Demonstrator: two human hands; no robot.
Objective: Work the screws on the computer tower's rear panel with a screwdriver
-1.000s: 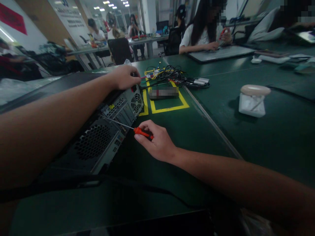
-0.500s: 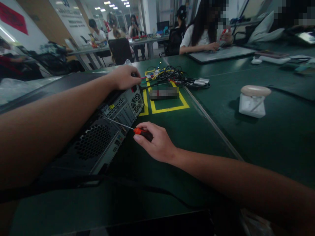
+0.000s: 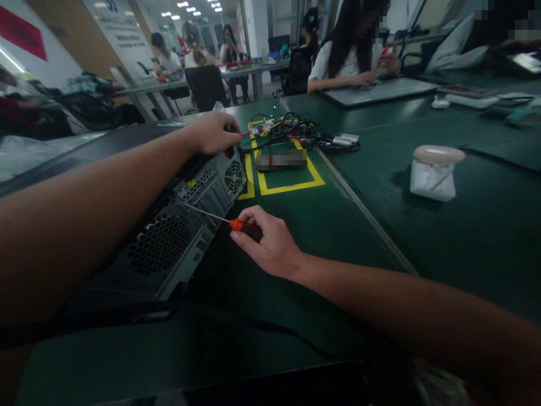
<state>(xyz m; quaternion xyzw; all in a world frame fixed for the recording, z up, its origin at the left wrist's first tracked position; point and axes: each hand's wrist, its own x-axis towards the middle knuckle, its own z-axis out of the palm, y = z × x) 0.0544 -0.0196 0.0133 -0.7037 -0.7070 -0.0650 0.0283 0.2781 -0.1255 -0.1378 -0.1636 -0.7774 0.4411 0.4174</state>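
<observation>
A dark computer case (image 3: 163, 242) lies at the left with its grey vented rear panel facing right. My right hand (image 3: 270, 239) is closed around the handle of a red and black screwdriver (image 3: 240, 225). Its long shaft reaches left, and the tip meets the rear panel above the round honeycomb vent. My left hand (image 3: 215, 133) rests at the far upper corner of the case, fingers curled by a small dark part with red on it; what they grip is too small to make out.
Tangled cables (image 3: 296, 127) lie beyond yellow tape (image 3: 291, 187) framing a dark block (image 3: 281, 160). A white box (image 3: 433, 175) with a beige lid stands right. A black strap (image 3: 253, 324) crosses the front. Across the table, a person (image 3: 350, 62) sits behind a flat panel (image 3: 380, 91).
My right hand's fingers have shifted slightly on the screwdriver handle, with the knuckles a little higher. The screwdriver tip and my left hand stay at about the same place on the case.
</observation>
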